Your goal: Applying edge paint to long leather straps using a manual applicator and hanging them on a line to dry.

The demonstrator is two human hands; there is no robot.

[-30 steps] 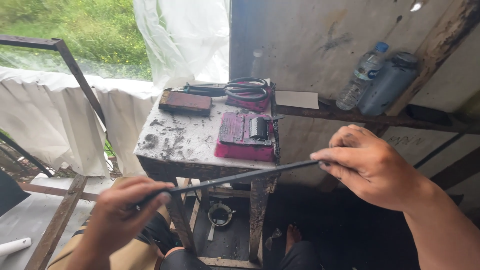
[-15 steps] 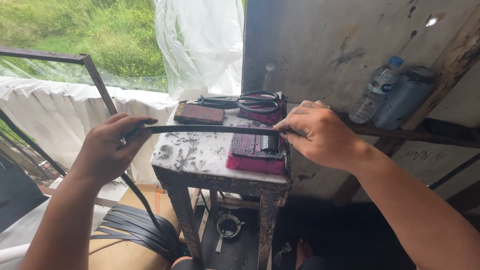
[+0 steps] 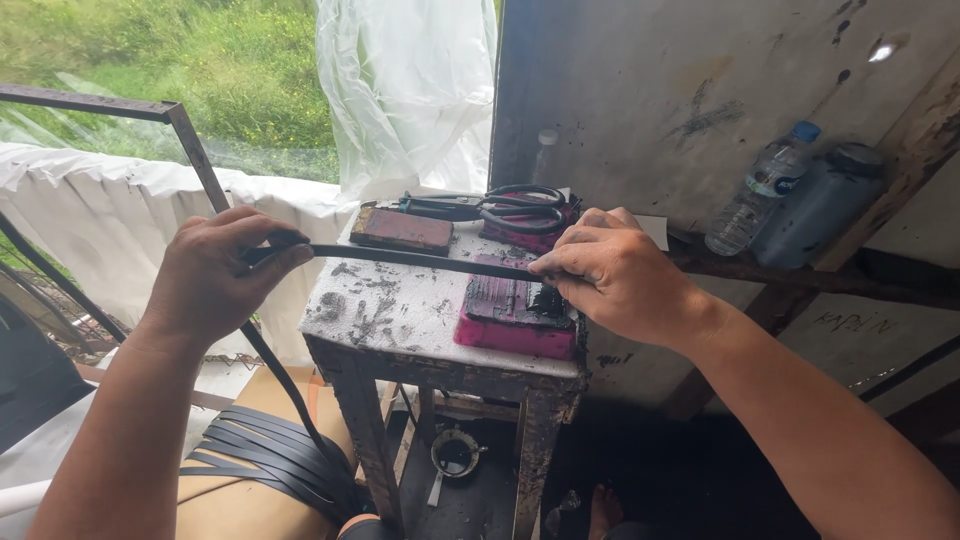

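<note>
Both hands pinch one black strip (image 3: 420, 258): the left hand (image 3: 215, 285) has its grip closed on the end left of the pink block (image 3: 515, 318), and the right hand (image 3: 615, 275) presses the other end onto that block. The strip spans just above the stained tabletop (image 3: 400, 315). This looks like the step of drawing the strip across the block; the next pull needs steady tension and even pressure.

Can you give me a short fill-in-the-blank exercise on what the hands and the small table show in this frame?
1. Both hands hold a long black ____ stretched across the small table.
2. The right hand presses it onto a ____ coloured block at the table's near edge.
3. A pair of ____ lies at the table's back edge, behind the brown block.
4. Against the wall to the right stand two ____.

Missing words: strip; pink; scissors; bottles
</note>
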